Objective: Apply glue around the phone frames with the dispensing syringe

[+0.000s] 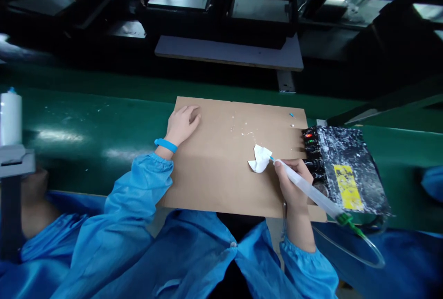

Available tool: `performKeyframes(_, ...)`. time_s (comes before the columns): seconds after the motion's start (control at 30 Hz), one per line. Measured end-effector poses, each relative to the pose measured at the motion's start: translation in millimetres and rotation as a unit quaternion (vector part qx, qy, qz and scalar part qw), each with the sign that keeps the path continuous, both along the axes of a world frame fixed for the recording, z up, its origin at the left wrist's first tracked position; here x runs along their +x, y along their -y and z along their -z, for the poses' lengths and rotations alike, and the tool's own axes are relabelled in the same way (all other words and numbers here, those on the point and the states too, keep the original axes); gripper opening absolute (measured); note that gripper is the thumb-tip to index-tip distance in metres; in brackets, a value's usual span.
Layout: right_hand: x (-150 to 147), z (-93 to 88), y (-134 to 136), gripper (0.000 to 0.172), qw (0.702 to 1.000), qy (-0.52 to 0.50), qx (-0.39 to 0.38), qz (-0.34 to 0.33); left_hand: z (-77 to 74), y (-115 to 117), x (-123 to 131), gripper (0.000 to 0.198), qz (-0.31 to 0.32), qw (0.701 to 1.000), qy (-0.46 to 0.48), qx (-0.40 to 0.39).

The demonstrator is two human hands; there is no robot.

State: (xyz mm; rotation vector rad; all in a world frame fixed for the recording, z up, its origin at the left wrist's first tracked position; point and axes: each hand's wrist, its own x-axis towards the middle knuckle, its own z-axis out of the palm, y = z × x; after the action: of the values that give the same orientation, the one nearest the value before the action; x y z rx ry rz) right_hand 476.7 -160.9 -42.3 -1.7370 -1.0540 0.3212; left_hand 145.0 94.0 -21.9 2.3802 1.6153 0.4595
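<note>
Syringe (304, 190) location: low over the right part of the cardboard sheet (214, 174), barrel slanted, nozzle end touching the white wipe (260, 158).
Right hand (292, 183): closed on the syringe barrel near the nozzle, in a pen-style grip, with the wrist over the near edge of the sheet.
Left hand (182, 123): open, palm down, fingers loosely together, resting on the far left corner of the sheet. A blue wristband (166, 145) sits at the wrist.
Hands, relative: well apart, one toward each side of the sheet.
Supply line: a green fitting (344, 219) at the rear of the barrel joins a clear tube (367, 248), which loops past the near edge beside the control box (349, 170).
Step in hand (judged): cleaning the nozzle tip against the wipe.
Technique: hold the barrel at a shallow slant and draw the tip lightly across a clean part of the wipe. The wipe lies loose and crumpled, so heavy pressure would likely drag it.
Sheet restraint: press the left palm flat so the sheet cannot slide on the green table (86, 137).
Tube care: leave slack in the loop and keep it off the corner of the control box.
Caution: white specks (244, 130) lie on the sheet beyond the wipe. Keep sleeve and wipe out of them.
</note>
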Motion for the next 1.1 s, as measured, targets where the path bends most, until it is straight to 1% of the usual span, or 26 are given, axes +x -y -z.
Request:
performKeyframes(0.27,-1.2,-0.8,1.5,0.034,1.000,0.001,-0.019,0.002,3.8,-2.3,-2.0,0.046,-0.002,1.000,0.002,0.005)
performKeyframes(0.5,-3.2,-4.4,-0.2,0.031,1.000,-0.004,-0.016,0.001,3.7,-2.4,-3.0,0.047,-0.001,1.000,0.004,-0.002)
performKeyframes(0.6,-3.8,-6.8,-0.2,0.032,1.000,0.000,-0.018,0.000,4.2,-3.5,-2.8,0.048,-0.003,1.000,0.004,-0.007)
performKeyframes(0.7,-2.5,-7.4,0.5,0.035,1.000,0.014,-0.016,0.004,1.6,-2.7,-1.0,0.046,-0.007,1.000,-0.002,-0.009)
performKeyframes(0.8,1.1,-3.7,-0.8,0.035,0.999,0.034,-0.013,0.012,-2.6,-1.0,1.6,0.044,-0.009,1.000,-0.011,-0.013)
performKeyframes(0.87,3.6,0.5,-3.0,0.032,0.999,0.037,0.002,0.029,-3.9,-0.6,2.7,0.044,-0.003,1.000,-0.017,-0.014)
performKeyframes(1.0,6.2,6.5,-6.6,0.029,0.998,0.038,0.014,0.042,-2.6,-0.7,2.8,0.041,0.003,1.000,-0.014,-0.005)
performKeyframes(1.1,6.2,6.6,-7.0,0.031,0.998,0.039,0.011,0.057,-0.9,-0.5,2.0,0.040,0.006,1.000,-0.008,0.003)
